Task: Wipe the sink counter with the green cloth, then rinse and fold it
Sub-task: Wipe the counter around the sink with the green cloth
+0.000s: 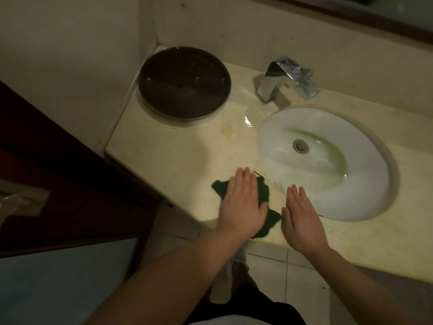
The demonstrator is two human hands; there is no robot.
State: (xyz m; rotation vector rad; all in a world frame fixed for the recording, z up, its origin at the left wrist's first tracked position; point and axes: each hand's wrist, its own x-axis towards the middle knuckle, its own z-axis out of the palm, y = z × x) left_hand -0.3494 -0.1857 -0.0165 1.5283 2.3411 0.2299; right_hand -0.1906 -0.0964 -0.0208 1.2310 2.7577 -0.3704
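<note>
Judging by the greenish tint in the basin (351, 191) and the water lying on the counter (164, 156) near the faucet (278, 78), the wiping looks well under way or nearly finished, with rinsing and folding seemingly left to do. Right now the green cloth (269, 221) lies rumpled on the counter's front edge, just left of the basin, with the left hand (243, 202) pressed flat on it, fingers together, gripping nothing. Beside it the right hand (302, 216) is flat too, off the cloth.
</note>
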